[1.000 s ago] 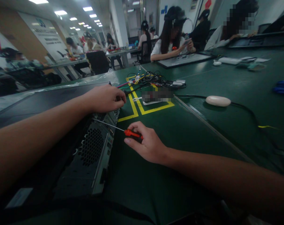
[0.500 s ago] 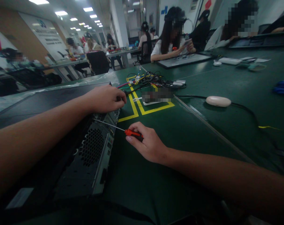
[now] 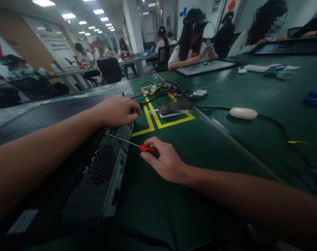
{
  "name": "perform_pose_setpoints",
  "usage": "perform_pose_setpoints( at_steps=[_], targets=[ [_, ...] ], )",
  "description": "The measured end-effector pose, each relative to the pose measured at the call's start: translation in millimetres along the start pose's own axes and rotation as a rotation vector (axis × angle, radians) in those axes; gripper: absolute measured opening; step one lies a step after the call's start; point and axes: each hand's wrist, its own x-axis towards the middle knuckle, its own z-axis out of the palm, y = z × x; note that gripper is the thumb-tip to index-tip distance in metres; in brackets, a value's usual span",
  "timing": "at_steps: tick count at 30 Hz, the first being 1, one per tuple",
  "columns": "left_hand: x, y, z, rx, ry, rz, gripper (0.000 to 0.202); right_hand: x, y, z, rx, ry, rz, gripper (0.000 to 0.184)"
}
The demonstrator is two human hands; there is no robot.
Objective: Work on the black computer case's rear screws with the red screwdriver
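Observation:
A black desktop computer case lies on its side at the left, its rear panel with a honeycomb vent and ports facing right. My right hand is closed around the red and black handle of a screwdriver. The thin shaft points left, its tip at the rear panel near the case's upper edge; the exact contact spot is too small to make out. My left hand rests over the far rear corner of the case with fingers curled in. Whatever those fingers hold, if anything, is hidden.
Tangled cables lie beyond the case, near yellow tape on the green table. A white oval piece sits on a black cable at right. Clear plastic sheeting lies behind the case. Other people work across the table.

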Motion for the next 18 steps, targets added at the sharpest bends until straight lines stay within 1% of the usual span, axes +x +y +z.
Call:
perform_pose_setpoints(
  at_steps=[11,15,18],
  targets=[
    [-0.3,0.5,-1.4,0.013,-0.002,0.014,0.042,1.1,-3.1,-1.7,-0.017,-0.012,-0.023,0.017],
    [0.1,-0.6,-0.6,0.018,0.0,0.017,0.042,2.0,-2.7,-1.5,-0.03,-0.018,-0.036,0.021],
    [0.3,-0.8,-0.3,0.015,0.007,0.021,0.042,1.4,-2.5,-0.7,0.009,-0.009,-0.03,0.02]
  ],
)
